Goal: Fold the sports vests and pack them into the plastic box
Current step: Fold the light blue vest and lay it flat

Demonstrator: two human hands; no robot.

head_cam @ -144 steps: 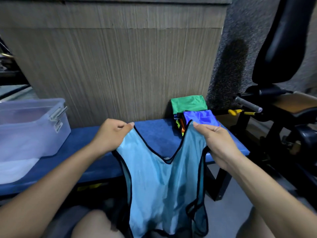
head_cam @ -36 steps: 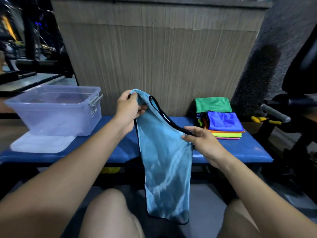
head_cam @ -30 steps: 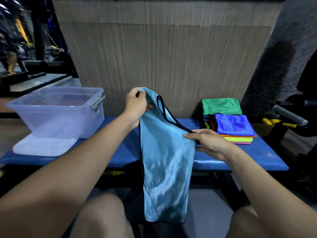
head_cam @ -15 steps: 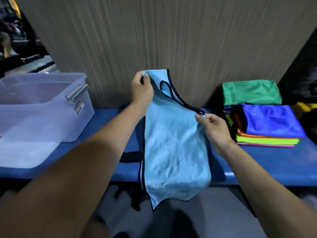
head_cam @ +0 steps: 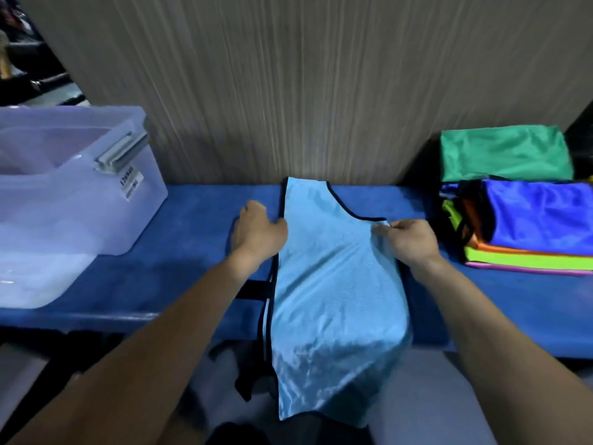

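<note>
the light blue vest (head_cam: pixel 333 284), folded lengthwise, lies on the blue bench (head_cam: pixel 192 252), hem hanging off at 6 o'clock; left hand (head_cam: pixel 258 234) pins its edge, right hand (head_cam: pixel 409 240) pinches the armhole corner, likely squaring it; plastic box (head_cam: pixel 80 194) at 9 o'clock

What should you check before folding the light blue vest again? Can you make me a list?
1. Light blue vest lying on the blue bench: ok.
2. Bottom of vest on the bench too: not ok, it hangs over the front edge.
3. Left hand at the vest's left edge: ok.
4. Right hand pinching the right edge: ok.
5. Plastic box open: ok.
6. Anything already in the box: cannot tell.
</note>
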